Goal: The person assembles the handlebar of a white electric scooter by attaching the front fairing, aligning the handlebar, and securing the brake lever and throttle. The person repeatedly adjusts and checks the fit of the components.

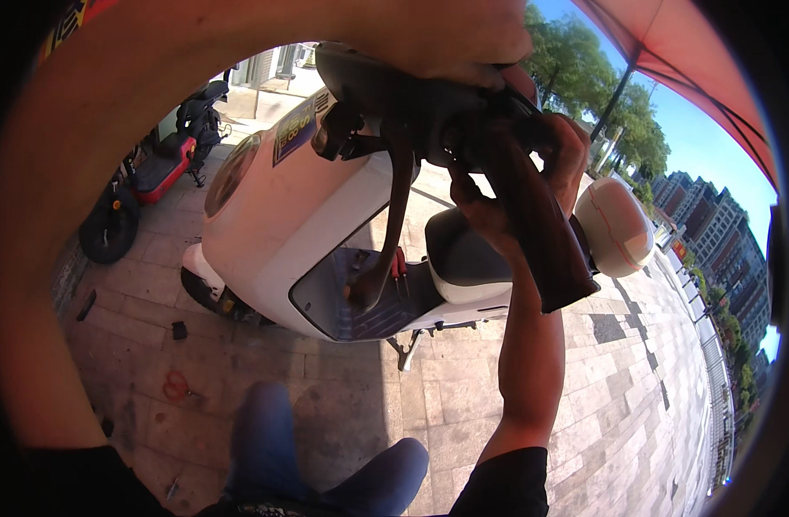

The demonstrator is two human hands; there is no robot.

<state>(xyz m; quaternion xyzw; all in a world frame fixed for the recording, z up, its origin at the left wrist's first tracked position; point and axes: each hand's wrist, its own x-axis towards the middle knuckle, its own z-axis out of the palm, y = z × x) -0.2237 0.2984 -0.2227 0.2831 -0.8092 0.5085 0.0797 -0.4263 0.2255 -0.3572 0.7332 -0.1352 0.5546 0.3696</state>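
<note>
A white electric scooter (pixel 265 224) stands in front of me with its dark handlebar grip (pixel 541 237) pointing toward me. My right hand (pixel 562 159) is closed around the black handlebar part behind that grip, thumb on one side and fingers on the other. Over the top of the handlebar reaches my left hand (pixel 476 39), its fingers bent down against the dark housing; what they grip is hidden. A brake lever (pixel 397 207) hangs below the housing. Red-handled pliers (pixel 399 265) lie on the scooter's footboard (pixel 347 302).
Orange-handled scissors (pixel 177 385) and a small black part (pixel 179 330) lie on the paving. Left of the scooter stands a red two-wheeler (pixel 166 168). A white top box (pixel 614 226) sits behind the black seat (pixel 463 246). A red canopy (pixel 705 69) hangs overhead.
</note>
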